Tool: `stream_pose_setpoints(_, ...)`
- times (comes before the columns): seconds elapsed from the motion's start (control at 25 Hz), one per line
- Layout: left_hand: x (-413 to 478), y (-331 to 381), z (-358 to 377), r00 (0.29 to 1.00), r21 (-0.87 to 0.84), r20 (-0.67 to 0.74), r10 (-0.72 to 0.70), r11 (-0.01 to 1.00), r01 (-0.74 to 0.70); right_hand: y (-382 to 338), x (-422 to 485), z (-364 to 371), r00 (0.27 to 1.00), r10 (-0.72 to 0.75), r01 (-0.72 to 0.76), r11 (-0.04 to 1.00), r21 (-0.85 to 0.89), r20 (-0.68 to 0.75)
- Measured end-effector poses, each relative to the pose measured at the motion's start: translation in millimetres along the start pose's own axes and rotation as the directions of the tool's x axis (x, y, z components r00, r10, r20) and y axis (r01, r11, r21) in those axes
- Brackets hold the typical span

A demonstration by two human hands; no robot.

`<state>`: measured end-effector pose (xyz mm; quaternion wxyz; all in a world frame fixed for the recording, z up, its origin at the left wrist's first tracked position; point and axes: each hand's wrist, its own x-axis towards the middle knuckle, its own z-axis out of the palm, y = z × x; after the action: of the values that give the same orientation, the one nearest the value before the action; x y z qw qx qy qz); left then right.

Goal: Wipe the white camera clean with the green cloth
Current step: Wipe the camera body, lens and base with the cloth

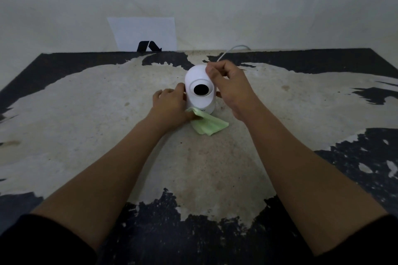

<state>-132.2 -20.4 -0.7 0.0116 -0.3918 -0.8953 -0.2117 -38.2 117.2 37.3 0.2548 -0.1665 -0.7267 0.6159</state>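
camera [200,84]: smooth white plastic, glossy black lens | cloth [207,123]: soft matt green fabric | table [86,97]: rough, worn, black coating peeled | paper [144,32]: matt white sheet

No readable words or nos. anywhere. Only sign is a black angular mark, two slanted bars like a logo, at the bottom edge of the white paper sheet [143,32] propped vs. the wall. White camera [199,90] has a tiny dark print low on its base, half hidden by the green cloth [207,125], too small to read.
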Motion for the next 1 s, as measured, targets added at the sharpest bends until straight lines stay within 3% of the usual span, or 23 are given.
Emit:
stream_pose_setpoints(0.12,-6.6,9.3,17.6,0.994,-0.128,-0.065,-0.083,0.989,0.075,0.4,0.1,-0.4,1.0,-0.006,0.006,1.0,-0.004,-0.002)
stream_pose_setpoints(0.2,-7.9,3.4,16.2,0.995,-0.113,-0.053,-0.086,0.99,0.08,1.0,0.1,-0.8,1.0,-0.012,0.012,1.0,-0.013,0.003)
stream_pose_setpoints(0.6,13.9,-32.0,-16.6,0.98,0.032,0.124,0.156,0.986,-0.161,1.7,1.0,-0.8,1.0,-0.011,0.012,1.0,-0.004,0.013)
stream_pose_setpoints(0.68,16.4,-33.5,-20.2,0.973,-0.006,0.142,0.182,0.983,-0.182,2.3,1.0,-1.1,1.0,-0.01,0.01,1.0,-0.008,0.015)
stream_pose_setpoints(0.84,7.6,-25.5,-24.8,0.985,-0.173,0.093,0.148,0.976,-0.131,3.2,1.1,-0.7,1.0,-0.01,0.011,1.0,-0.012,0.021)
stream_pose_setpoints(1.0,-0.3,-18.0,-21.2,0.99,-0.165,0.106,0.092,0.983,-0.074,3.0,0.3,-1.3,1.0,-0.015,0.016,1.0,0.0,0.018)
